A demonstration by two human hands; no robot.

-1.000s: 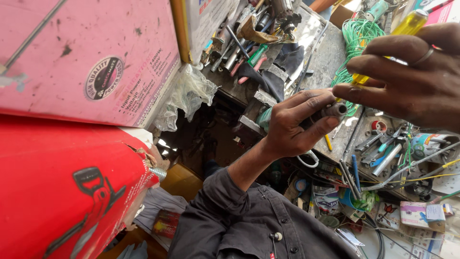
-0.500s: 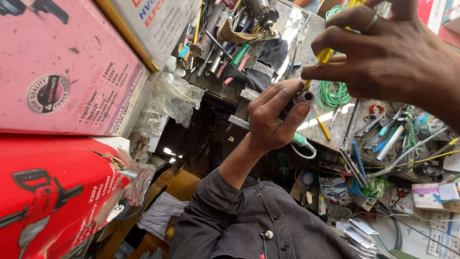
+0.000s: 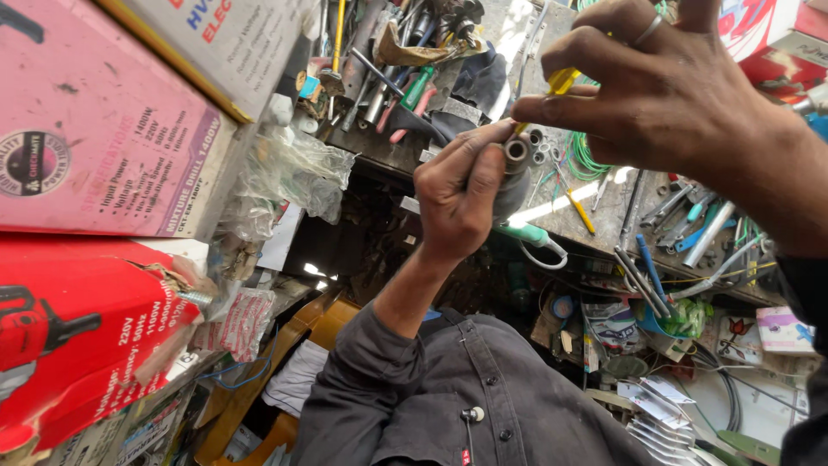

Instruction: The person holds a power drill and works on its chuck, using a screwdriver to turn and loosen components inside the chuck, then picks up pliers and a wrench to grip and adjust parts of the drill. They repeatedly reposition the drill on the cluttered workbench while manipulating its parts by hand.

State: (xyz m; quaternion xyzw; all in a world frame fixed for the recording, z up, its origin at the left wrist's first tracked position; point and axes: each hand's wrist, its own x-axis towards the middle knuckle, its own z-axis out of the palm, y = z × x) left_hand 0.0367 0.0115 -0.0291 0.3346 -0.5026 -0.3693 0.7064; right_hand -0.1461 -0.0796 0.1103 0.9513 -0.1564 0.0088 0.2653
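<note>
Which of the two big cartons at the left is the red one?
The lower carton, with a drill pictured on it and a torn corner. The one above it is pink with a round emblem.

My left grip pinches a small grey metal cylindrical part [image 3: 516,154], open round end facing me; my right holds a yellow-handled screwdriver [image 3: 561,83] just above it.

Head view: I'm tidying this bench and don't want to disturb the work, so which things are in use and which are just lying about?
In use:
left hand gripping a small grey metal part
right hand holding a yellow-handled tool

Lying about:
green wire coil
loose hand tools
pink box
red box
plastic bags
</note>
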